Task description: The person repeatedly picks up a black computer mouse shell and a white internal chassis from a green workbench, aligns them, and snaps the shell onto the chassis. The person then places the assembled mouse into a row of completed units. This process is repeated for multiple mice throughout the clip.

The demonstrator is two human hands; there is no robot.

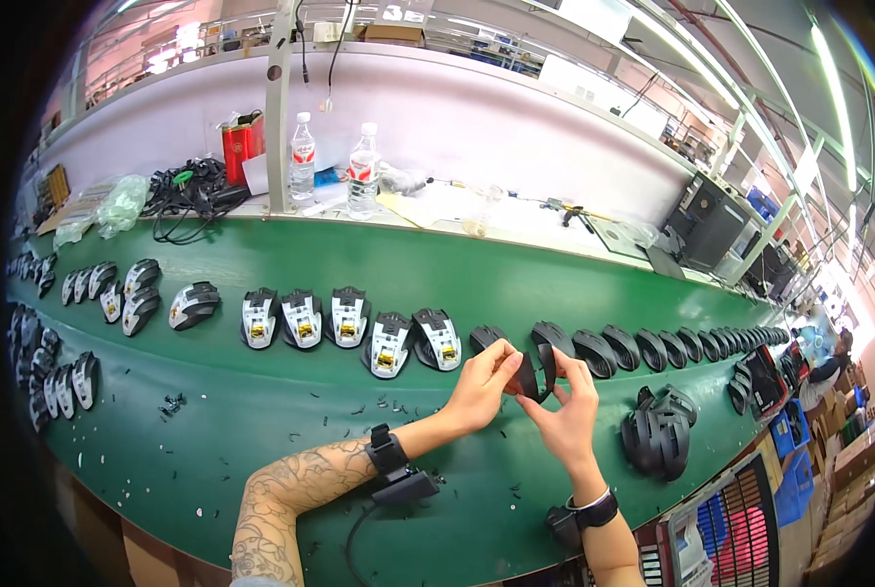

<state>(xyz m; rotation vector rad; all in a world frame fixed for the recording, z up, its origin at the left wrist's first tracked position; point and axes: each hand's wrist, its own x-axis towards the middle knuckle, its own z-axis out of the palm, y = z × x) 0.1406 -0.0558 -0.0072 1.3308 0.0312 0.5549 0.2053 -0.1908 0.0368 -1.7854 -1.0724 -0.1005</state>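
Above the green bench, my left hand (pixel 482 386) and my right hand (pixel 567 416) pinch a curved black mouse cover (pixel 527 376) between them. A thin black strip stands up at its right side, by my right fingers; whether it is joined to the cover I cannot tell. Just beyond my hands a row of black mouse covers (pixel 594 353) runs off to the right. Left of my hands are several mouse bodies (pixel 391 342) in white and black with yellow patches. Nearer on the right lies a pile of black mouse covers (pixel 656 440).
Small black scraps dot the green bench top (pixel 291 421). More assembled mice (pixel 195 305) lie at the left. Two plastic bottles (pixel 363 171), a red box (pixel 243 147) and tangled black cables (pixel 198 191) sit along the back. Past the right edge are a black crate (pixel 741 523) and a person (pixel 827 372).
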